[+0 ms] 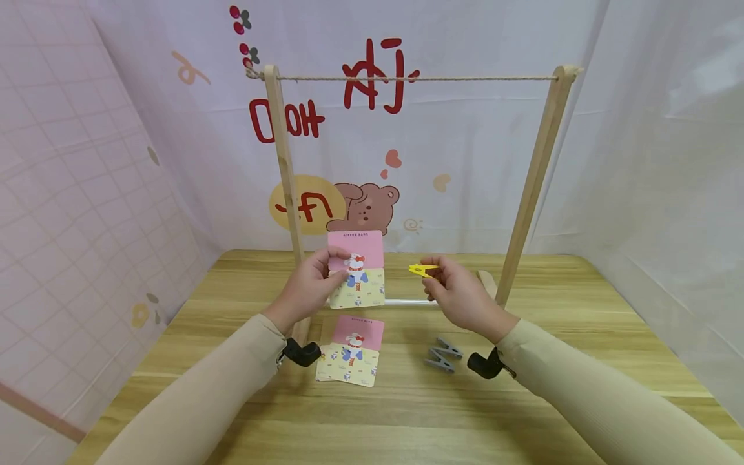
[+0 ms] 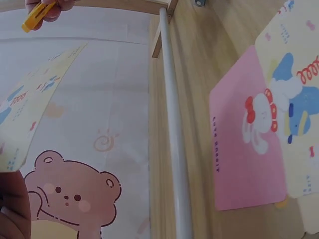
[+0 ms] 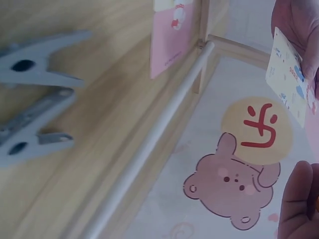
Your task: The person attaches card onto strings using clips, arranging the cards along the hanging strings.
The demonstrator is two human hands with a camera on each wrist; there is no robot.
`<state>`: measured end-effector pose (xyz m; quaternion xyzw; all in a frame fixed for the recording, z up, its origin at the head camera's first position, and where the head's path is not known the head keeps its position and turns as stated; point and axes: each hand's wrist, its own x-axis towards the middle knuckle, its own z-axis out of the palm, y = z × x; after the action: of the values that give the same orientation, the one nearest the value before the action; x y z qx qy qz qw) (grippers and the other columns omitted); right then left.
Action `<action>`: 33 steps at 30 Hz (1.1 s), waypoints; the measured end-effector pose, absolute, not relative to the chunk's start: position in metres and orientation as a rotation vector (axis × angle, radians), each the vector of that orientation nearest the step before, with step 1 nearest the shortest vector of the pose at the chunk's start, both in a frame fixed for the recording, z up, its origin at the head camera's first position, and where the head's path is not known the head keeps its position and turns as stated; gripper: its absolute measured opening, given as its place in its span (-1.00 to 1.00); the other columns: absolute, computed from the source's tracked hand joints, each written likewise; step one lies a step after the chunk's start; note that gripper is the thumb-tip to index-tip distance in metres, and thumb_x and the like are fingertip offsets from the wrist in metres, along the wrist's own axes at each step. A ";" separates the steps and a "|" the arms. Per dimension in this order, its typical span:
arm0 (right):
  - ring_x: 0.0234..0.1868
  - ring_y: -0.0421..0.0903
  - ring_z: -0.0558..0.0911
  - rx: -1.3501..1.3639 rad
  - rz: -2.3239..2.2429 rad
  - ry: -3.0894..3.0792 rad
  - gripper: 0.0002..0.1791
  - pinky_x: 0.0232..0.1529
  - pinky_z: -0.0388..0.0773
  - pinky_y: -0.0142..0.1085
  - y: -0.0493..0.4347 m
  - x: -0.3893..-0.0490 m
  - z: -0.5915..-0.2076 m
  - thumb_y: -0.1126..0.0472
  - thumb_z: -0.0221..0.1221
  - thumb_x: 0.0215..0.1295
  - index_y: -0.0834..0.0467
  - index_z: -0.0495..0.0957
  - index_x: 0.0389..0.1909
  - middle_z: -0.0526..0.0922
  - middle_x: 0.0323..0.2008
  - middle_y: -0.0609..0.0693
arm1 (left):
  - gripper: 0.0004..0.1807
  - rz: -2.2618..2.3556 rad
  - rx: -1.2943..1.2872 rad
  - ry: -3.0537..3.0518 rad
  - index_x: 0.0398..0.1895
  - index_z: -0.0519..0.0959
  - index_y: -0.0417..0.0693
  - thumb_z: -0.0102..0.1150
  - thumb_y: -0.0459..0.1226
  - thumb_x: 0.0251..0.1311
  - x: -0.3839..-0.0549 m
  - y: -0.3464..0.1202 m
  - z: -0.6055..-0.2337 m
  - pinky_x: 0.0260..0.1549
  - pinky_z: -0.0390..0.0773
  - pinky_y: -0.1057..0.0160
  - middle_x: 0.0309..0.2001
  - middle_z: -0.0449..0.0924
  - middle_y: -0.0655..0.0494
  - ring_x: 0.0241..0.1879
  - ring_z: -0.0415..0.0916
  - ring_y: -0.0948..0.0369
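A pink and yellow card with a white rabbit print is pinched by its left side in my left hand, held upright above the table. My right hand pinches a yellow clothespin between thumb and fingers, its tip pointing left toward the card, with a gap between them. Below the left hand, similar cards lie overlapped on the table. Grey clothespins lie on the table below the right hand; they appear large in the right wrist view.
A wooden frame stands behind the hands, with a left post, a right post and a twine line strung between their tops. A white rod joins the posts low down. A printed cloth hangs behind the wooden table.
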<state>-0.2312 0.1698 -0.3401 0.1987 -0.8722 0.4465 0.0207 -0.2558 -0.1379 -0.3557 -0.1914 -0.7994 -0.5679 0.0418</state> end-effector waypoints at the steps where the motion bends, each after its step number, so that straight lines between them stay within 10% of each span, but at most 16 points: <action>1: -0.19 -0.03 0.68 0.616 1.411 -2.695 -0.59 -0.20 0.70 -0.34 0.168 -0.232 -0.338 0.35 0.05 0.61 0.31 0.33 0.39 0.66 -0.01 0.22 | -0.72 -1.714 -0.587 -2.445 0.17 0.59 0.02 0.22 -0.35 0.46 -0.256 -0.138 -0.354 -0.40 0.48 0.40 -0.09 0.60 -0.06 -0.27 0.48 0.07; 33: -0.34 -0.08 0.59 0.747 1.176 -2.449 -0.61 -0.37 0.51 -0.41 0.130 -0.244 -0.283 0.23 0.26 0.51 0.29 0.51 0.25 0.75 -0.13 0.16 | -0.69 -1.706 -0.634 -2.287 0.26 0.53 -0.06 0.13 -0.38 0.53 -0.274 -0.143 -0.295 -0.23 0.63 0.42 0.11 0.63 -0.06 -0.14 0.59 0.15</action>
<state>-0.2444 0.1301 -0.2825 0.2617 -0.8577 0.4121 0.1614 -0.2741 -0.1432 -0.2952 -0.2158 -0.7778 -0.5801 0.1093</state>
